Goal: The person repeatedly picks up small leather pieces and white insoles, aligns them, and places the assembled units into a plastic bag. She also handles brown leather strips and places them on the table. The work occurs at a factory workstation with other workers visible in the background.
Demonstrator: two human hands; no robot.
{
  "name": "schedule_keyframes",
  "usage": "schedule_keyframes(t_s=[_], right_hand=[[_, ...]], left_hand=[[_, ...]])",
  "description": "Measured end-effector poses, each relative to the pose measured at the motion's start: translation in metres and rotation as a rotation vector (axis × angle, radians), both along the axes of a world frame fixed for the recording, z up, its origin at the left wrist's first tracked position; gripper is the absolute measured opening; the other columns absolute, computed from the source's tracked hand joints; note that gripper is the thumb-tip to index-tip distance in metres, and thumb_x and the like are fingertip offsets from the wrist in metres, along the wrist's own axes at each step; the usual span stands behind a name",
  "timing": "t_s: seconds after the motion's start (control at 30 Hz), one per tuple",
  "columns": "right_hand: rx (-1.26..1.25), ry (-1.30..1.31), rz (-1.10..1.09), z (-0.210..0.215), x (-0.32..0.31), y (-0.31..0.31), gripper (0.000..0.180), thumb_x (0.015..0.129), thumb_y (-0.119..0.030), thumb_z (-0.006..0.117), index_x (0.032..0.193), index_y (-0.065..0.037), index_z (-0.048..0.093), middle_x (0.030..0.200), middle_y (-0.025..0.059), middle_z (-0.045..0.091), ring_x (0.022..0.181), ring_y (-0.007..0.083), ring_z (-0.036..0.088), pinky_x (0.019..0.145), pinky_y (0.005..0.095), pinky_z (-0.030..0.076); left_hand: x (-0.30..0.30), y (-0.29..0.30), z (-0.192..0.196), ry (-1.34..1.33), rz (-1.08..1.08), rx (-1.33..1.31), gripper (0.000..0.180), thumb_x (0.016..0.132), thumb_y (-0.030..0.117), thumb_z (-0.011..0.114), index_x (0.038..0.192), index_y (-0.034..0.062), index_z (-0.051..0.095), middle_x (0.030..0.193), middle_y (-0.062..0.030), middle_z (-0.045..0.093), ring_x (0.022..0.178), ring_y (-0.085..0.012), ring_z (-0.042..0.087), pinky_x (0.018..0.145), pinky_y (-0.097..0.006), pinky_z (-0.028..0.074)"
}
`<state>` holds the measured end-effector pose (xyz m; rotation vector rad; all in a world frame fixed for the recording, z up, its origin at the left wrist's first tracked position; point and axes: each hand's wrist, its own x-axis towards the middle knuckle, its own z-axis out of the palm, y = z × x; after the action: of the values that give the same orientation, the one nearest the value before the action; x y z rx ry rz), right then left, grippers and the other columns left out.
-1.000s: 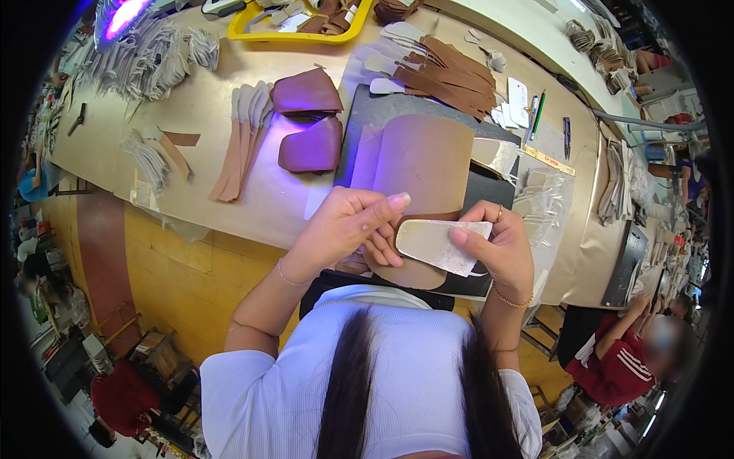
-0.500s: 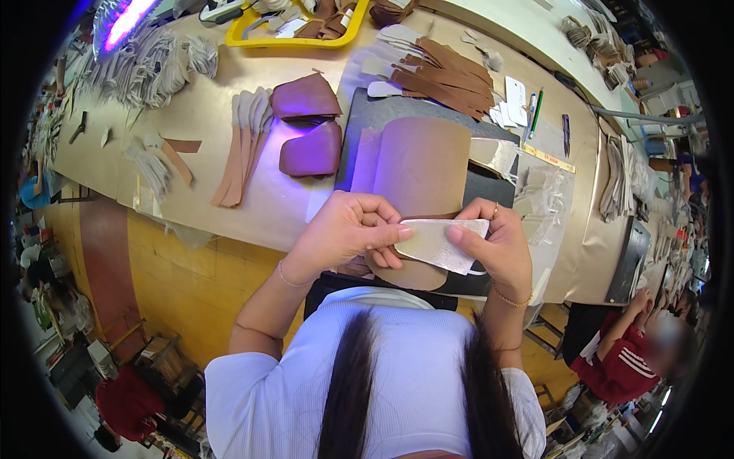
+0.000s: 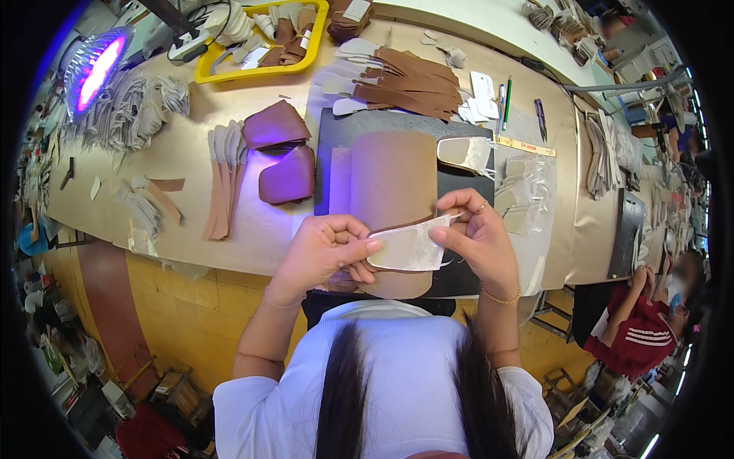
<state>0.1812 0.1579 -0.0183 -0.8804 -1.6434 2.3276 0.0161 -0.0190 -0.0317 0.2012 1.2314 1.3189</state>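
Between my hands is a leather piece (image 3: 405, 246) with a pale, shiny backing facing up and brown edges showing. My left hand (image 3: 329, 249) pinches its rounded end between thumb and curled fingers. The other end is gripped by my right hand (image 3: 475, 233), thumb on the backing and index finger raised along the edge. A few loose threads or strips stick out there. The piece is held over the near part of a brown, curved form (image 3: 394, 176), which stands on a black mat (image 3: 330, 153). A similar pale-backed piece (image 3: 462, 153) lies right of the form.
Two stacks of brown leather pieces (image 3: 287, 174) lie left of the mat, beside long strips (image 3: 224, 180). Beyond it are more brown strips (image 3: 409, 80) and a yellow tray (image 3: 260, 74). Pens (image 3: 540, 118) and a ruler (image 3: 527, 147) lie right. A purple-lit lamp (image 3: 99, 69) hangs at upper left. A co-worker (image 3: 638, 329) sits at right.
The view has shifted, so the table appears further left. The piece's right end has tilted upward, and my right index finger has lifted and straightened. Both hands keep their hold.
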Motion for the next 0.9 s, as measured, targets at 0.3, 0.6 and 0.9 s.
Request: schedule_keyframes(t_s=[0.3,0.6,0.9], right_hand=[[0.057,-0.051,-0.022,-0.003,0.004,-0.006,0.041,0.079,-0.001,0.072,0.112,-0.003,0.048,0.091,0.0009,0.056,0.083,0.0041,0.056,0.073,0.0186,0.046],[1.448,0.288,0.165,0.021,-0.003,-0.026,0.055,0.075,-0.025,0.075,0.124,-0.011,0.053,0.126,0.0090,0.052,0.120,0.0270,0.047,0.100,0.0415,0.036],[1.234,0.290,0.513,-0.017,0.004,-0.040,0.078,0.083,-0.059,0.051,0.144,-0.013,0.038,0.149,0.0072,0.036,0.140,0.0268,0.028,0.115,0.0483,0.014]], left_hand=[[0.000,0.002,0.003,0.033,-0.009,-0.025,0.010,0.085,0.002,0.066,0.084,-0.0030,0.057,0.066,-0.0108,0.065,0.051,-0.0162,0.065,0.046,-0.023,0.052],[0.004,0.001,0.002,0.106,0.029,-0.040,0.013,0.086,0.007,0.068,0.084,-0.0013,0.059,0.069,-0.0073,0.065,0.058,-0.0114,0.064,0.051,-0.021,0.050],[0.005,-0.007,-0.011,0.130,0.060,0.084,0.009,0.086,0.003,0.065,0.087,-0.0015,0.058,0.071,-0.0082,0.066,0.060,-0.0120,0.064,0.051,-0.022,0.050]])
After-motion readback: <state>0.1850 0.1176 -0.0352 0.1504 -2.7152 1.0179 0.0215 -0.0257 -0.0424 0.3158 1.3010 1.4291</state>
